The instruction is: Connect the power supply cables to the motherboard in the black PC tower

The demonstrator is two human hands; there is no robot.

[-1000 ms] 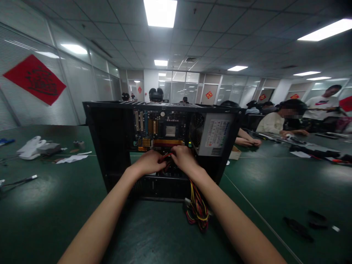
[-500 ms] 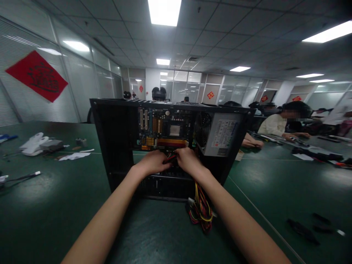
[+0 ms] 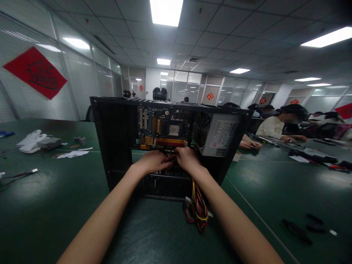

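Note:
An open black computer case (image 3: 118, 104) stands on the green table, its inside facing me. In it are a motherboard (image 3: 162, 123) and a grey power supply (image 3: 222, 134) with a fan. Both my hands reach in just below the motherboard's memory slots (image 3: 170, 142). My left hand (image 3: 151, 161) is closed on thin red and black cables (image 3: 171, 158). Close to its right, my right hand (image 3: 188, 158) has its fingers curled at the same cables; its fingertips are partly hidden. A bundle of yellow, red and black power cables (image 3: 198, 211) hangs out of the case beneath my right forearm.
On the green table (image 3: 55, 205), white plastic wrapping (image 3: 31, 141) and a grey box (image 3: 51, 143) lie at left. Dark straps or clips (image 3: 298, 231) lie at right front. Another person's hands (image 3: 250, 143) rest beyond the case, and a person in a pale top (image 3: 271, 126) sits further right.
The view has shifted slightly. Both hands stay at nearly the same spot below the motherboard, and more of the red cables shows between them. The hanging cable bundle sits slightly further left.

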